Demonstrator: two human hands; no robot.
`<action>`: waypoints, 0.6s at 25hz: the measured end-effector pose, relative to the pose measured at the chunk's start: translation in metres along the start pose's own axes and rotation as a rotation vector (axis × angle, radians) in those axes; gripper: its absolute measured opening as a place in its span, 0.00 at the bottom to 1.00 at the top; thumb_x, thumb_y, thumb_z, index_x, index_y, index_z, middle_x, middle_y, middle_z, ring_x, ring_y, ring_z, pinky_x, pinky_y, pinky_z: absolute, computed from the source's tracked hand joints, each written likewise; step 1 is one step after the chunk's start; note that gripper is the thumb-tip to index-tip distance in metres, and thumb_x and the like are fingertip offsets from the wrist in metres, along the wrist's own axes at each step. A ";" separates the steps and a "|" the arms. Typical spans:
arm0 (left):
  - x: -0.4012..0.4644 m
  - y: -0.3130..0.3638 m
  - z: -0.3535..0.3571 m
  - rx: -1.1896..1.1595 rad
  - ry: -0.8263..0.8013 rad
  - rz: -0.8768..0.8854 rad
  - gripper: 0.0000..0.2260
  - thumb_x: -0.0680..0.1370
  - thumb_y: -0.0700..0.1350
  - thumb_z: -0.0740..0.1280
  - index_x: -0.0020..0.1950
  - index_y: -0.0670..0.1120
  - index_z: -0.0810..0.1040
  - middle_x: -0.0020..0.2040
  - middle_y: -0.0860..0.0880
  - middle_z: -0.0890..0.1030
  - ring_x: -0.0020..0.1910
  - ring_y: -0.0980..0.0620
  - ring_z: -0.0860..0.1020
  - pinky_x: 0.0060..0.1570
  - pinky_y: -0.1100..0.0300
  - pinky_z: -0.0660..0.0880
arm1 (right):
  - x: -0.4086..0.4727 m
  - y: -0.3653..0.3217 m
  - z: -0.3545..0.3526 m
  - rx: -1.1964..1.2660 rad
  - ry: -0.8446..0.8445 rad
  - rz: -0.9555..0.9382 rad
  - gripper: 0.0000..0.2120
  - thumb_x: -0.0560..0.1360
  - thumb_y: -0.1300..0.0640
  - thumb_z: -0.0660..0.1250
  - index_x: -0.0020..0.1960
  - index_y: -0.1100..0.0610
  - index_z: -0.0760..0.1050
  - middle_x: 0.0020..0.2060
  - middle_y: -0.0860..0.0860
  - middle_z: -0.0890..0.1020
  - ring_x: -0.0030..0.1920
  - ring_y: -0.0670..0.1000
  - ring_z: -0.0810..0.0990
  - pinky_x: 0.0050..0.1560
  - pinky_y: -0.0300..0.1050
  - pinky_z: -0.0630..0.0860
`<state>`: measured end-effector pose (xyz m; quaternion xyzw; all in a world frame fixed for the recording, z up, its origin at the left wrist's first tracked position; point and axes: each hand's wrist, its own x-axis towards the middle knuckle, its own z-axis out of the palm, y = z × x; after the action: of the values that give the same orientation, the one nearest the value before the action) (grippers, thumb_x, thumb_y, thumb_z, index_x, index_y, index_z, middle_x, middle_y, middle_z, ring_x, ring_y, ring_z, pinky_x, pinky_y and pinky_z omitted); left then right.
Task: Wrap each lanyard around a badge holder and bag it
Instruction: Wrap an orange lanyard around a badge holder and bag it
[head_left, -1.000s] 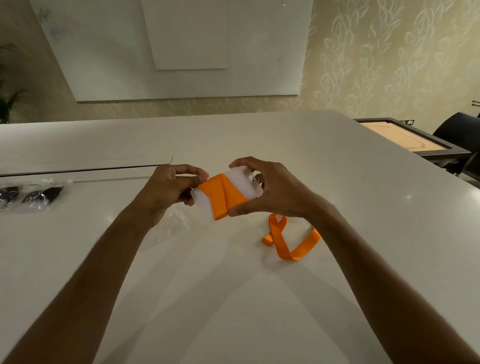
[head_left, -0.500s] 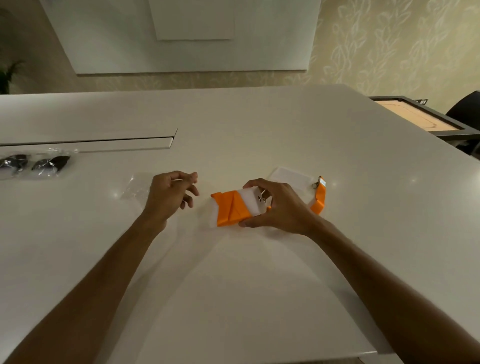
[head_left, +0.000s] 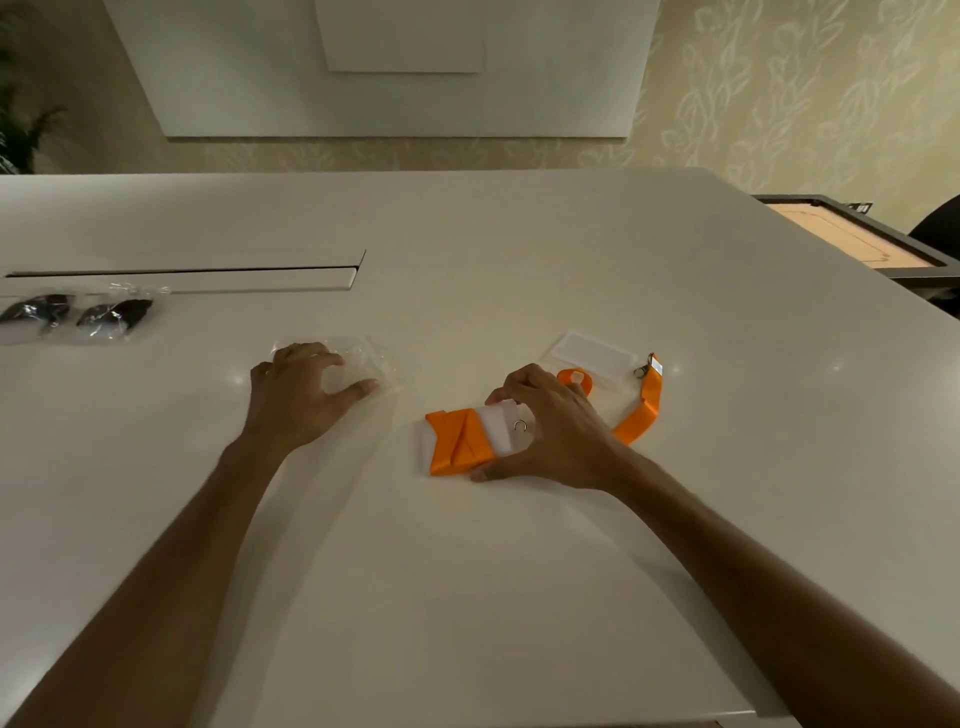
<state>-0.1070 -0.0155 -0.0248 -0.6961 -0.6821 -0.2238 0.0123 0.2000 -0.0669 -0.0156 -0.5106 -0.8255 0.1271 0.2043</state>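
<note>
A white badge holder (head_left: 501, 431) wrapped in an orange lanyard (head_left: 460, 441) lies flat on the white table (head_left: 519, 260). My right hand (head_left: 550, 431) grips its right end, thumb at the near edge and fingers over the far edge. My left hand (head_left: 298, 389) rests on a clear plastic bag (head_left: 371, 358) to the left, thumb and fingertips touching it. A second orange lanyard (head_left: 641, 410) with a metal clip lies behind my right hand, beside a second clear badge holder (head_left: 592, 354).
Two bagged dark bundles (head_left: 111, 317) lie at the far left, in front of a long cable slot (head_left: 182, 273) in the tabletop. A framed board (head_left: 852, 241) and a dark chair (head_left: 940, 228) stand beyond the table's right edge.
The wrapped holder went from held in the air with both hands down onto the table. My left hand let go and moved left onto the clear bag.
</note>
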 end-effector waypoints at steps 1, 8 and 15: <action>-0.001 0.000 0.003 0.029 -0.003 0.019 0.25 0.70 0.67 0.68 0.56 0.49 0.81 0.63 0.49 0.77 0.67 0.48 0.70 0.64 0.45 0.63 | 0.000 0.000 0.001 -0.015 -0.007 -0.001 0.40 0.56 0.22 0.69 0.61 0.43 0.74 0.55 0.41 0.73 0.54 0.43 0.70 0.55 0.45 0.65; 0.000 0.007 0.006 -0.019 0.051 0.138 0.15 0.71 0.57 0.73 0.48 0.47 0.84 0.55 0.49 0.82 0.61 0.48 0.75 0.62 0.46 0.65 | 0.001 -0.007 -0.006 0.094 0.079 0.020 0.39 0.63 0.21 0.59 0.66 0.44 0.73 0.60 0.41 0.73 0.62 0.42 0.71 0.65 0.49 0.63; -0.014 0.052 -0.011 -0.235 0.224 0.388 0.15 0.74 0.56 0.68 0.52 0.46 0.82 0.52 0.49 0.83 0.55 0.49 0.78 0.59 0.45 0.69 | 0.013 -0.034 -0.002 0.259 0.317 0.106 0.23 0.75 0.34 0.62 0.61 0.47 0.77 0.55 0.42 0.80 0.54 0.41 0.77 0.48 0.37 0.70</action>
<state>-0.0607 -0.0358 -0.0044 -0.7815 -0.4994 -0.3706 0.0496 0.1686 -0.0708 0.0029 -0.5364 -0.7318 0.1607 0.3884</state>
